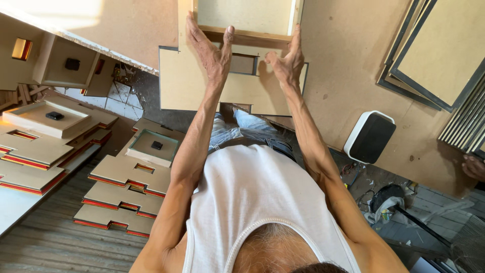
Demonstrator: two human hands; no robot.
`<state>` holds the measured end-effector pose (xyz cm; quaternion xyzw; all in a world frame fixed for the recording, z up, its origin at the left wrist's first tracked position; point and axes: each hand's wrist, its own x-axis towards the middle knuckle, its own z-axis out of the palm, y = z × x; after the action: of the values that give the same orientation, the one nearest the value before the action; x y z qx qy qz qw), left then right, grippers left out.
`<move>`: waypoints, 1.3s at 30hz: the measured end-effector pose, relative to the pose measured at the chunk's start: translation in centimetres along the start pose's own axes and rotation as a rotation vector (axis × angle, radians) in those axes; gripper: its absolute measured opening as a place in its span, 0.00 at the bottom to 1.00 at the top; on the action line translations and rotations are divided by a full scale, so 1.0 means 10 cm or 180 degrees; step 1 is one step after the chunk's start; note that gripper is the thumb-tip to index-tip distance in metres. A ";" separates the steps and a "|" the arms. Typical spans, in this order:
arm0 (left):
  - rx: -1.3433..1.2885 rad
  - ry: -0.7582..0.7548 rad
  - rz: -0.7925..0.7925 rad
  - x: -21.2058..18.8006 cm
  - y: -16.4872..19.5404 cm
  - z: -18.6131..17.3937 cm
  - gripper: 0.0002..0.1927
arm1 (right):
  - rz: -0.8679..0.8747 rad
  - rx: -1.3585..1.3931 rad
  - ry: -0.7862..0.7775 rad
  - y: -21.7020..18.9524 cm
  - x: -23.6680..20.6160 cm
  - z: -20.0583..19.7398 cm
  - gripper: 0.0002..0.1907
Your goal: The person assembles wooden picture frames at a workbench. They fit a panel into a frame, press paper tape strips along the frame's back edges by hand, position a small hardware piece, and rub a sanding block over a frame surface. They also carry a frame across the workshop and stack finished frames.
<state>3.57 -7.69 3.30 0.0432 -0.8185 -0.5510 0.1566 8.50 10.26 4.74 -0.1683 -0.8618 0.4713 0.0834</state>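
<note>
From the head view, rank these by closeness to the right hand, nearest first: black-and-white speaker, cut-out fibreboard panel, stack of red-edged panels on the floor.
1. Cut-out fibreboard panel: under the right hand.
2. Black-and-white speaker: on the right side.
3. Stack of red-edged panels: far left, on the floor.

Single head cam, worn high, looking steeply down past the wearer's own chest and both arms. Faces forward onto the fibreboard workbench (353,76), close range: its near edge crosses mid-frame. Left and lower margins catch the plank floor (55,242). No second view, so no overlap.
</note>
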 end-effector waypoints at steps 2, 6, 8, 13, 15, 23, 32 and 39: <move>0.0111 0.0151 -0.0082 0.04 0.04 0.02 0.56 | 0.0093 -0.0075 -0.0073 -0.01 0.02 -0.01 0.62; 0.0389 0.0036 -0.0077 0.12 0.04 0.04 0.57 | -0.0149 -0.0237 -0.0273 0.04 -0.03 -0.02 0.62; 0.0443 -0.0084 -0.0285 0.12 0.02 0.05 0.59 | -0.0927 -0.0967 0.0166 0.05 -0.15 0.01 0.62; 0.0157 0.0116 -0.0334 -0.01 0.00 -0.12 0.54 | -0.1985 -0.1308 -0.1065 0.03 -0.54 0.14 0.59; -0.0031 0.0435 -0.0241 -0.16 -0.04 -0.27 0.49 | -0.2010 -0.1335 -0.2081 0.05 -0.61 0.21 0.57; -0.0770 0.1707 -0.0767 -2.00 -0.33 -1.49 0.31 | -0.2756 -0.1916 -0.1302 0.27 -0.57 0.58 0.55; -0.0584 0.2662 -0.2062 -4.19 -0.34 -1.68 0.16 | -0.3100 -0.1855 -0.1964 0.21 -0.88 0.74 0.48; -0.1130 0.2744 -0.2545 -5.18 -0.16 -1.65 0.17 | -0.3019 -0.1859 -0.2486 0.13 -2.29 0.69 0.49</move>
<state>57.48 -10.41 -3.27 0.5391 -0.4977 -0.6280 0.2594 27.96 -2.92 0.31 0.3947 -0.9011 0.1579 -0.0852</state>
